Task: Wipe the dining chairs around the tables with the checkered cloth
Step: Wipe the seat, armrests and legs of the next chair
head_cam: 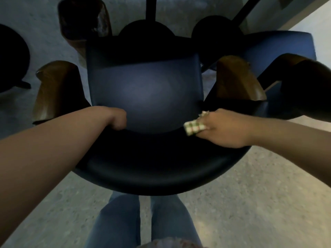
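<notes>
Fingers [206, 122] curled round checkered cloth [194, 128]

dim scene | brighter floor [250, 185] at right | soft blur throughout | wide-angle bending at edges

Setting: dining area, café/canteen type, seen from above; evidence as follows. Seating: dark blue chair [146, 90] w/ curved backrest and padded seat, centre of view; second blue chair [279, 49] at upper right, same upholstery; matching seats indicate commercial furnishing rather than domestic. Tables: round black pedestal bases [146, 29] w/ dark upright posts beyond the chairs; another dark round base [10, 58] at far left. Brown wooden chair parts [238, 79] stand between the seats. Floor: speckled grey concrete [250, 194], hard-wearing finish, unfinished look; lighting dim.
</notes>
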